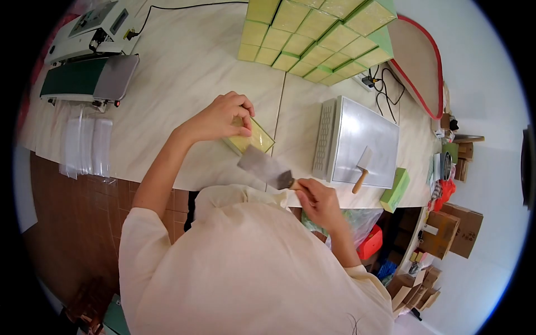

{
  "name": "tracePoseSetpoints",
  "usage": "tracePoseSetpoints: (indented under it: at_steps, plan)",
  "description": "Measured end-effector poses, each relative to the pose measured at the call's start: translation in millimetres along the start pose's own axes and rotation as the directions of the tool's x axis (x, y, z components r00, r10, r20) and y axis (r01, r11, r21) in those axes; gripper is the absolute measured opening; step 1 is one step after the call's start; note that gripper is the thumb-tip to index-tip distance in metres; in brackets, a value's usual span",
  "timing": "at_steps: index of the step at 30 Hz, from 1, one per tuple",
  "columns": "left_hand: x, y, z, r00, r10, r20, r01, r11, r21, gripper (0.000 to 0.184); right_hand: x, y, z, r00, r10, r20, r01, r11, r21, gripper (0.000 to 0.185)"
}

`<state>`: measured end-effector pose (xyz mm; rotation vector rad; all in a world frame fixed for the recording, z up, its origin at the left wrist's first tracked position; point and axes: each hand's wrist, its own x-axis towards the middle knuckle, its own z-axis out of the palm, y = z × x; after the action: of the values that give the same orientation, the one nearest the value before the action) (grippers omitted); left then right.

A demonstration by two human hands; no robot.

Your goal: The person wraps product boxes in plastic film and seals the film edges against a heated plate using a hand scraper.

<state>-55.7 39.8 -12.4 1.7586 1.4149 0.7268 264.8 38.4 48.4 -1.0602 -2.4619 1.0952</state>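
Near the front edge of the table lies a yellow-green box with a shiny clear surface. My left hand is on its far left end, fingers curled; whether they grip it or something small on it I cannot make out. In my right hand is a scraper with a wide metal blade and a wooden handle. The blade, slightly blurred, reaches to the near side of the box; whether they touch is unclear.
Stacked yellow-green boxes stand at the back. On the right, a metal-topped device bears a small spatula, beside a green box. A machine and clear plastic sleeves are at the left.
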Motion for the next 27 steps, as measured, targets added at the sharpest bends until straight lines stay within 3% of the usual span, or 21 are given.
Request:
tracePoseSetpoints:
  at_steps: [1,6,8,9,11,12,14,15,17,18,20,27]
  plan:
    - [0,0,0,1.000,0.015,0.000,-0.015,1.000,0.004,0.016,6,-3,8,0.997,-0.081,-0.003,0.081,0.996,0.038,0.016]
    - [0,0,-1,0.999,0.039,-0.032,-0.038,0.999,0.020,0.013,29,-3,32,0.983,-0.171,0.064,0.172,0.985,-0.006,0.015]
    - [0,2,-2,0.993,-0.073,-0.088,0.061,0.988,-0.142,0.016,34,-1,33,0.980,-0.195,0.036,0.197,0.979,-0.054,0.016]
    - [-1,-2,0,0.993,-0.075,-0.090,0.062,0.988,-0.143,0.016,35,-1,33,0.980,-0.196,0.039,0.198,0.979,-0.054,0.016]
    - [-3,-18,11,0.967,-0.119,-0.226,0.008,0.899,-0.438,0.029,35,-1,33,0.982,-0.188,-0.001,0.187,0.979,-0.084,0.018]
    - [-5,-28,19,0.967,-0.119,-0.225,0.008,0.897,-0.442,0.029,36,0,33,0.983,-0.186,0.001,0.185,0.979,-0.086,0.018]
    - [-8,-47,37,0.933,-0.147,-0.329,-0.121,0.732,-0.671,0.057,35,2,34,0.977,-0.199,-0.072,0.186,0.971,-0.150,0.019]
    - [-9,-47,45,0.934,-0.148,-0.326,-0.120,0.729,-0.674,0.057,34,1,33,0.979,-0.194,-0.070,0.182,0.972,-0.151,0.019]
    - [-11,-44,61,0.822,-0.184,-0.538,-0.231,0.757,-0.611,0.084,32,-3,32,0.989,-0.116,-0.090,0.097,0.978,-0.186,0.023]
    - [-9,-46,67,0.823,-0.187,-0.536,-0.229,0.754,-0.615,0.084,31,-4,33,0.990,-0.112,-0.086,0.094,0.978,-0.187,0.023]
    - [-7,-50,76,0.729,-0.201,-0.654,-0.255,0.807,-0.532,0.086,29,-6,34,0.992,-0.087,-0.090,0.065,0.974,-0.217,0.027]
    - [3,-69,79,0.665,-0.233,-0.710,-0.279,0.804,-0.525,0.072,7,6,29,0.987,-0.130,-0.091,0.097,0.946,-0.308,0.029]
